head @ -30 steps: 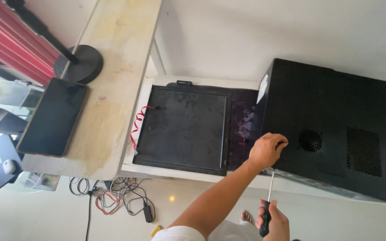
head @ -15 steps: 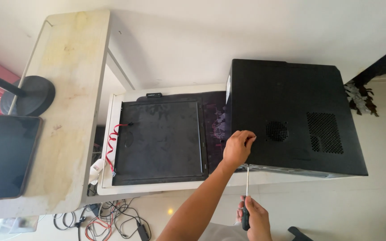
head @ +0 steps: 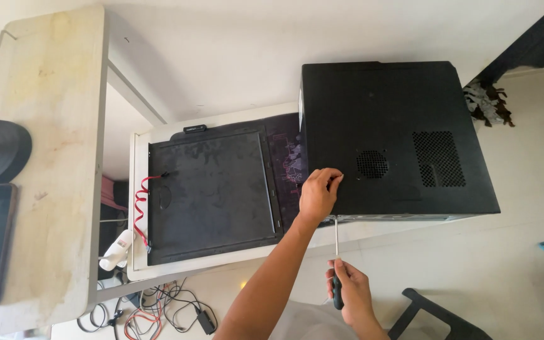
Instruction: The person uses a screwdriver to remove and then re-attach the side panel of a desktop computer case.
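From the head view, the left hand (head: 319,192) rests with curled fingers on the computer case (head: 395,138), which has stayed on the desk (head: 221,119). The right hand (head: 349,291) keeps gripping a screwdriver (head: 336,264), tip now at the case's near edge.

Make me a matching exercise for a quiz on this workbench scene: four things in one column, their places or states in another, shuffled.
Things:
1. left hand
2. right hand
3. computer case
4. red cable

Places or states:
A. coiled at the flat black panel's left edge
B. grips a screwdriver
C. lies on its side, vents up
D. rests on the case's near edge

Pairs: 1-D, 2-B, 3-C, 4-A
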